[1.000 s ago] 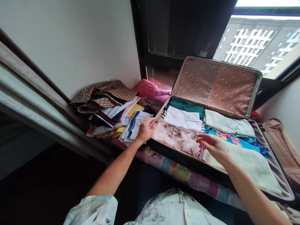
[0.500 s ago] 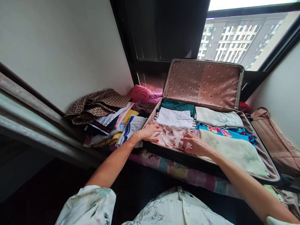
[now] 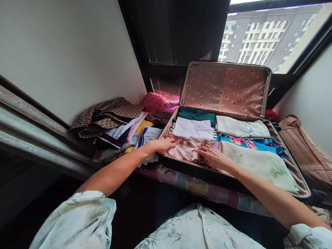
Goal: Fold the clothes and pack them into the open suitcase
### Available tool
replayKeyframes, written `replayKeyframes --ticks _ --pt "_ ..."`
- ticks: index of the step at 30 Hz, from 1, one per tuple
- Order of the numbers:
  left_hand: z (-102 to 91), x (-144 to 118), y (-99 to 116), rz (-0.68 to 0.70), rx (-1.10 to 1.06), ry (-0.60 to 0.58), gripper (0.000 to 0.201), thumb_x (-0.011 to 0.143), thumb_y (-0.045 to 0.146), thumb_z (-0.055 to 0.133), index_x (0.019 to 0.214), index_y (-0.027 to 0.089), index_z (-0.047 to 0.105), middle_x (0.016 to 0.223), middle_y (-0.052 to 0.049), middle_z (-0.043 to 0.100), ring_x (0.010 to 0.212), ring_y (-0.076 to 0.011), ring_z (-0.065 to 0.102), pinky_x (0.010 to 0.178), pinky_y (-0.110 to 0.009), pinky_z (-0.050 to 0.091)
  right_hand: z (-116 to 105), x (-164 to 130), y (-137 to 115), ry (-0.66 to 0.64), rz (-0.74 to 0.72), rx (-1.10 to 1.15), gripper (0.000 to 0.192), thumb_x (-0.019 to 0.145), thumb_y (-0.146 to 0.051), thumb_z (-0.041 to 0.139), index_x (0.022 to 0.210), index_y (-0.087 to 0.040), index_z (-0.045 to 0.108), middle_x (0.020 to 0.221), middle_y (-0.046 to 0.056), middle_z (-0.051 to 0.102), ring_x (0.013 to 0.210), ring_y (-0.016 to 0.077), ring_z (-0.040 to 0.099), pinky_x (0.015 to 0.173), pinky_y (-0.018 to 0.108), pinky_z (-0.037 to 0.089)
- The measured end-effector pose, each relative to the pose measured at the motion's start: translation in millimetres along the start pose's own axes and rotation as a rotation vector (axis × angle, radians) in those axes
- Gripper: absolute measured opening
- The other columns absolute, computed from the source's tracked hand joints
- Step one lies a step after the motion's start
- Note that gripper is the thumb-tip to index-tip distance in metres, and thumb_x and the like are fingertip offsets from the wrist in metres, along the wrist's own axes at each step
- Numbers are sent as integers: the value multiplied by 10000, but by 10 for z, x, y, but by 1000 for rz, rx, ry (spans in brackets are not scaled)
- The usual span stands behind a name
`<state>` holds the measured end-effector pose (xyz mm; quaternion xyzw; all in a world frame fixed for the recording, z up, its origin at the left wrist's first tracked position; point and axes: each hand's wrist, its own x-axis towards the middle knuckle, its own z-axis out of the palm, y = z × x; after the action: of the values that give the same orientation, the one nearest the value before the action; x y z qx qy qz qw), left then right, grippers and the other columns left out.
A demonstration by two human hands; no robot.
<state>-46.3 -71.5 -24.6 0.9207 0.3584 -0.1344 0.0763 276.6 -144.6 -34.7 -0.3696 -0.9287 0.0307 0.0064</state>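
An opened suitcase (image 3: 176, 162) holds folded clothes in two columns. In its near left part lies a pink garment (image 3: 185, 148) with a brown leaf print. My left hand (image 3: 164, 145) grips this garment's left edge, beside the suitcase wall. At its right edge, the bent fingers of my right hand (image 3: 211, 155) close on the cloth; the thumb is hard to see. Just behind it lies a folded white cloth (image 3: 193, 128), with a dark green garment (image 3: 198, 114) farther back. To the right is a pale green folded garment (image 3: 259, 166).
The raised lid (image 3: 225, 90) leans back near the window. A heap of clothes (image 3: 119, 117) lies left of the suitcase. A blue floral garment (image 3: 251, 145) and a white folded garment (image 3: 242, 128) fill the right column. A brown bag (image 3: 306, 148) stands at the right.
Both hands have settled lower onto the pink garment's sides, and my right fingers have come down onto its right edge. The camera view has shifted slightly.
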Motion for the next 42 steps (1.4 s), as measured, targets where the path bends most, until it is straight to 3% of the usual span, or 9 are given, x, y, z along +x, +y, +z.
replayKeyframes --ticks 3,7,17,22,27,30,33,38,42 --pt "-8 4 57 -8 9 -32 630 760 376 820 1332 227 602 1454 -165 504 1289 -348 558 1044 -462 466 16 3 -65 32 -21 -84 474 885 -260 643 1332 -107 599 1229 201 635 1085 323 561 949 435 417" --pt "-28 21 137 -14 90 -29 581 754 186 785 1307 201 608 1357 -173 552 1280 -352 552 1073 -494 435 -1 75 -116 21 -13 -128 332 992 -183 448 1243 -108 650 1161 188 671 1060 293 583 944 403 400" --pt "51 1 52 -15 105 10 657 772 170 710 1409 243 566 1455 -155 534 1302 -340 555 1047 -466 455 -148 313 145 -11 297 169 216 869 -200 489 919 -171 697 856 86 706 809 192 598 695 276 349" --pt "-10 -22 8 -72 -58 165 469 799 60 558 1213 213 716 1107 -99 736 1056 -248 682 939 -333 494 -185 358 285 39 328 513 197 779 -234 459 818 -190 647 610 -20 521 576 111 419 576 248 272" --pt "-479 -46 -329 -70 -403 442 308 810 169 547 1013 148 778 857 -21 750 811 -170 677 740 -223 466 -359 396 487 171 411 949 162 670 -326 470 684 -190 557 579 -34 459 547 98 372 529 234 275" --pt "-790 212 -556 -95 -523 590 284 805 249 596 979 133 788 840 -23 745 802 -173 667 732 -231 459 -442 516 675 272 510 1128 156 639 -342 519 680 -194 544 593 -28 482 543 100 398 511 228 288" --pt "-887 678 -675 -300 -672 659 293 744 250 698 990 113 778 859 -46 748 819 -189 669 744 -244 473 -402 720 895 321 771 1099 128 645 -326 551 642 -206 508 565 -18 483 523 111 425 493 233 308" --pt "-483 1404 -577 -761 -786 651 412 685 227 812 1066 91 731 1058 -161 757 1002 -273 693 878 -312 500 -150 1011 1203 399 990 834 125 719 -313 581 668 -203 549 620 41 579 663 185 575 577 257 387" --pt "-174 1637 -490 -895 -746 648 597 684 282 849 1206 59 665 1372 -284 614 1340 -386 542 1071 -385 425 -11 1051 1281 414 1022 626 338 774 -448 643 936 -150 647 1015 179 714 1008 298 659 782 310 473"
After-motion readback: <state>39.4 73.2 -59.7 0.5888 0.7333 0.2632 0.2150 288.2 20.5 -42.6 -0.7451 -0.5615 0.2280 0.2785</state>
